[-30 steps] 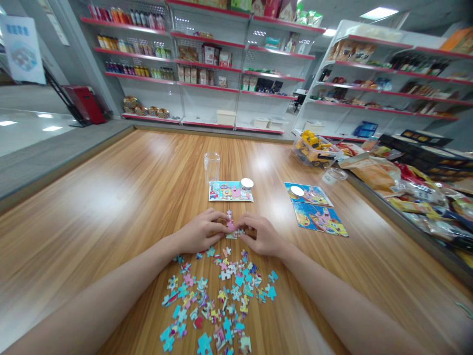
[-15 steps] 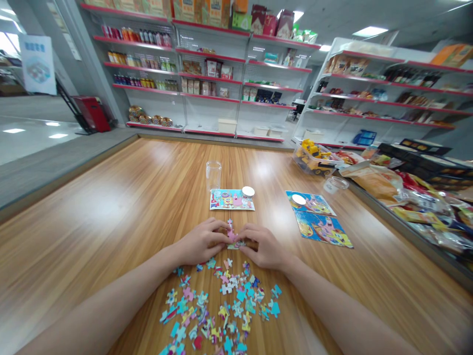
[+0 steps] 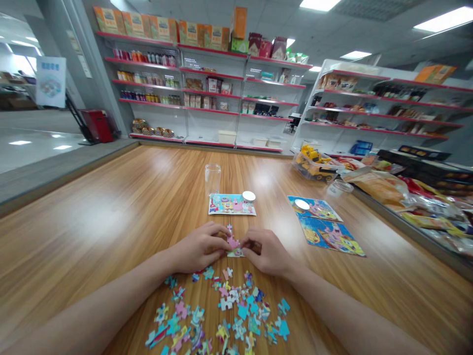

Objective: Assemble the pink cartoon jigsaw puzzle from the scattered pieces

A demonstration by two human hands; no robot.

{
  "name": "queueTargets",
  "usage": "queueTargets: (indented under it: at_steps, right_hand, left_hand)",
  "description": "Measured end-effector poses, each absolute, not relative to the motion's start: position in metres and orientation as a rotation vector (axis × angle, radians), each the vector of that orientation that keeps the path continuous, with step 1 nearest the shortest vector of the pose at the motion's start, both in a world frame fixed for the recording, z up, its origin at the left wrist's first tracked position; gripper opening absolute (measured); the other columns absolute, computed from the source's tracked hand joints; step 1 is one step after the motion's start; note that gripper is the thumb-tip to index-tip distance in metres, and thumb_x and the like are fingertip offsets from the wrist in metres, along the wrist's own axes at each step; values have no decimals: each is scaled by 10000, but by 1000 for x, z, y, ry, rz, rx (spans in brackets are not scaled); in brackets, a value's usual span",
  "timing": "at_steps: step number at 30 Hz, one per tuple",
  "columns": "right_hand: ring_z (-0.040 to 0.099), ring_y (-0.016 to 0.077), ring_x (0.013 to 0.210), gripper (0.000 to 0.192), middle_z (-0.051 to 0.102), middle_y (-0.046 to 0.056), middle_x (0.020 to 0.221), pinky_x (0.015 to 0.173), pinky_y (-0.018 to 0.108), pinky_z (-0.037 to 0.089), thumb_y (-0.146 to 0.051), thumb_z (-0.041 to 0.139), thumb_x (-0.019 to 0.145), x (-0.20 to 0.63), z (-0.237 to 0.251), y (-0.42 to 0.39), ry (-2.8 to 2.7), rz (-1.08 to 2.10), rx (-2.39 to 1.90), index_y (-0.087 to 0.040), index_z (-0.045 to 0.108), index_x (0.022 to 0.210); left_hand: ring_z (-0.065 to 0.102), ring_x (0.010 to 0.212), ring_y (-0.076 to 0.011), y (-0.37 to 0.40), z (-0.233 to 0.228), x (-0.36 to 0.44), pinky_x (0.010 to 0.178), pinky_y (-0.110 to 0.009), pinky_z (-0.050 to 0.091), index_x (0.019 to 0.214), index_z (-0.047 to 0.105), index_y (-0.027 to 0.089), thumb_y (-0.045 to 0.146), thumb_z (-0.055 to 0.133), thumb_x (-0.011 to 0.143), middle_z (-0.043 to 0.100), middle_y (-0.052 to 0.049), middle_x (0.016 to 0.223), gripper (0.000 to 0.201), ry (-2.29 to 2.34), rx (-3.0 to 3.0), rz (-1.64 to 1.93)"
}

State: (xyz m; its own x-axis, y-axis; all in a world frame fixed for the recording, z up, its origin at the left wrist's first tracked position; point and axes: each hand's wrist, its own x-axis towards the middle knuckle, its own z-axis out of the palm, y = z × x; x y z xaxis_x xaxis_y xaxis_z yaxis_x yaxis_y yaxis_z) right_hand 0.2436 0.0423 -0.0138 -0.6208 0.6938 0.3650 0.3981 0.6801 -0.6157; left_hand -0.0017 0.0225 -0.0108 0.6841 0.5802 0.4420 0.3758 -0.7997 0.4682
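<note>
While pinched between both hands, left (image 3: 201,247) and right (image 3: 266,250), pink piece (image 3: 232,241) over small joined cluster (image 3: 236,252) on desk (image 3: 111,217), beyond loose pieces (image 3: 229,308). Likely risk: pressing misaligned tabs, bending them or scattering the cluster.

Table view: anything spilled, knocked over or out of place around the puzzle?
One oddity: a clear jar lies tipped on its side near the right table edge, while the clear cup stands upright. The loose puzzle pieces are scattered. Both hands, left and right, grip joined pieces.
</note>
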Motion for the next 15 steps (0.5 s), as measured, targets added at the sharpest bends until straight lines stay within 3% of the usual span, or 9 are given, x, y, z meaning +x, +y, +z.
queueTargets:
  at_steps: [15]
  right_hand:
    - [541, 112, 590, 145, 638, 10, 700, 536, 205, 387, -63, 609, 733, 237, -15, 43, -2302, 637, -843, -155, 706, 787]
  left_hand:
    - [542, 1148, -228, 24, -17, -5, 1008, -407, 439, 1130, 700, 244, 165, 565, 937, 583, -93, 1210, 249, 743, 2562, 819]
